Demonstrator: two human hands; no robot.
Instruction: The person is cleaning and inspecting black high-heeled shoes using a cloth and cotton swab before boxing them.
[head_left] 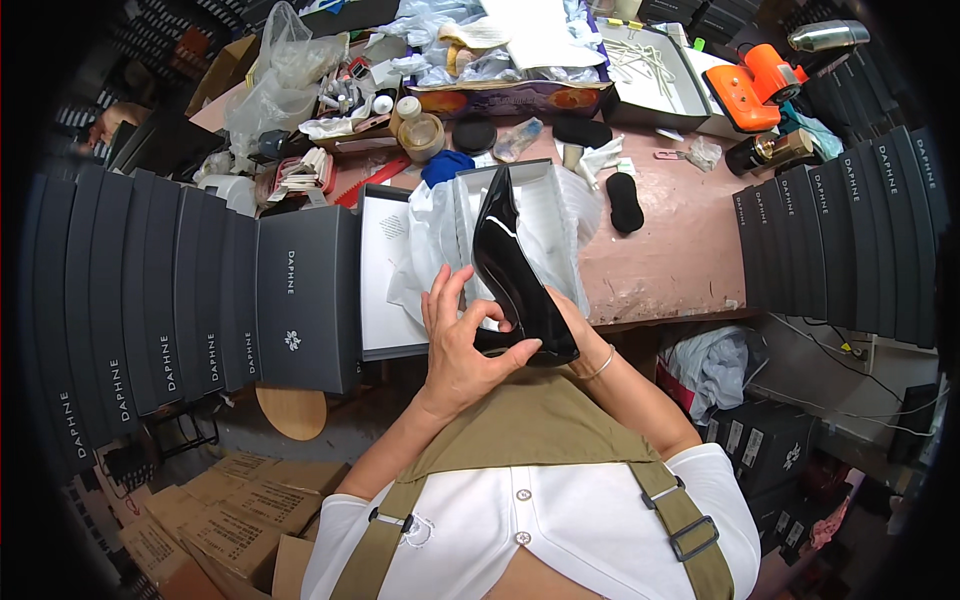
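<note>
A glossy black high-heeled shoe (507, 270) is held up in front of my apron, its pointed toe tilted up and away from me. My left hand (465, 335) grips its near end from the left. The thumb and index finger press on the shoe, and the other fingers stand apart. From the right, my right hand (572, 312) holds the shoe from behind; most of its fingers are hidden by it. Beyond the shoe lies an open shoebox (545, 180) with white tissue paper (425, 250) at its left. A box lid (385, 225) rests beside the paper.
Dark grey shoeboxes stand in rows at left (150, 290) and right (820, 240). Behind are a glue jar (420, 135), black sponges (625, 203), a red comb-like strip (372, 182), an orange tape dispenser (745, 95) and a tray of white sticks (640, 65). Cartons (240, 500) sit below left.
</note>
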